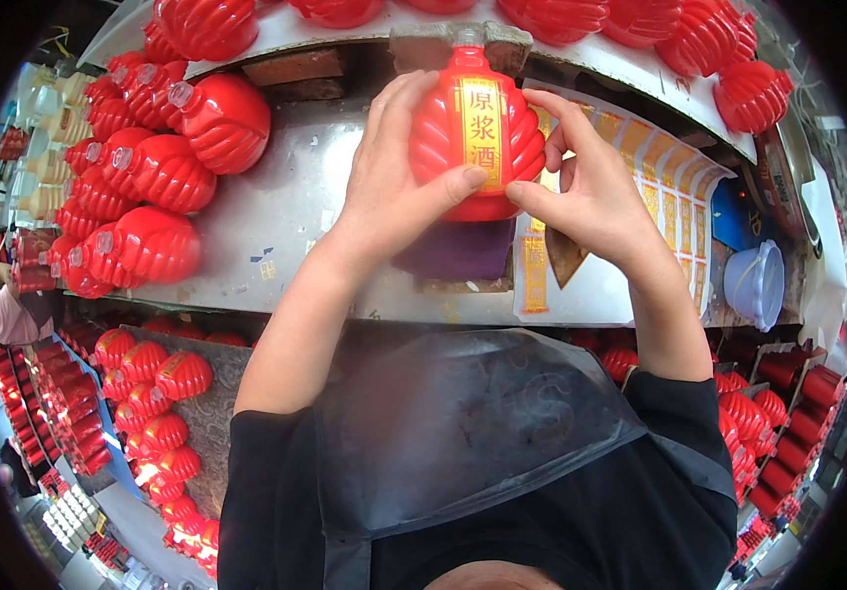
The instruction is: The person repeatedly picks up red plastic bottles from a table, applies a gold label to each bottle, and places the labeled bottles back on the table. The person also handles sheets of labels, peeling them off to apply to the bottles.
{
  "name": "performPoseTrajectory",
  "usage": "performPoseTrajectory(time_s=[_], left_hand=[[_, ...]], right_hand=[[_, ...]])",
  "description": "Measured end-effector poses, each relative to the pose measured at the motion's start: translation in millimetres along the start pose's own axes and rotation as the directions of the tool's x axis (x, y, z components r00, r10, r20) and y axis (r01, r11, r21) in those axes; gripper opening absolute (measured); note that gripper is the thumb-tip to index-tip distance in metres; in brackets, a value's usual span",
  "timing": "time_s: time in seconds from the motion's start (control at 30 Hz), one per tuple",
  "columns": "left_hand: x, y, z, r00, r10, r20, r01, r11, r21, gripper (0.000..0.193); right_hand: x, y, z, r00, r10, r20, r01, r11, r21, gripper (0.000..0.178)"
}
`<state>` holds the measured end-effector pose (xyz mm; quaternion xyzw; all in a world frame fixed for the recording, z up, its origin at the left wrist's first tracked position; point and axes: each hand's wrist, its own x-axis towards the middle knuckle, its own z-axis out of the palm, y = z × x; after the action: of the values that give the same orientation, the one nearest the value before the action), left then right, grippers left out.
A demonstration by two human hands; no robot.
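1. Red ribbed bottle (472,123), upright, upper centre of frame, yellow label strip (482,118) down its front; held between both hands above the grey worktop (286,206).
2. Left hand (394,177): closed around bottle's left flank, thumb pressed on label's lower end.
3. Right hand (585,192): gripping bottle's right flank, thumb at lower front, just beside left thumb.
4. Sheet of yellow labels (659,187): right of bottle, partly under right hand.
5. Heap of red bottles (138,167): lying upper left, well apart.
6. Pale blue bucket (756,283): right edge.
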<state>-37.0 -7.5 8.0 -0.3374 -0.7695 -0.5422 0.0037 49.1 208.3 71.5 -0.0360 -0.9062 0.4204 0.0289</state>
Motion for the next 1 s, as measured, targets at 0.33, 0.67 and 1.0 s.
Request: performPoseTrajectory(time_s=[0.33, 0.67, 1.0], left_hand=[[0.7, -3.0, -3.0, 0.998, -0.065, 0.015, 0.066, 0.983, -0.170, 0.089], [-3.8, -1.5, 0.4, 0.997, -0.072, -0.002, 0.071, 0.982, -0.174, 0.074], [1.8, -1.2, -2.8, 0.979, -0.187, 0.084, 0.204, 0.845, -0.494, 0.059]], right_hand=[[10.6, -9.2, -15.0, 0.976, 0.203, 0.082, -0.210, 0.973, 0.096, 0.050], [11.3, -4.6, -3.0, 0.772, -0.611, -0.173, 0.567, 0.786, -0.247, 0.027], [-24.4, -9.0, 12.8, 0.644, -0.764, -0.043, 0.750, 0.641, -0.165, 0.030]])
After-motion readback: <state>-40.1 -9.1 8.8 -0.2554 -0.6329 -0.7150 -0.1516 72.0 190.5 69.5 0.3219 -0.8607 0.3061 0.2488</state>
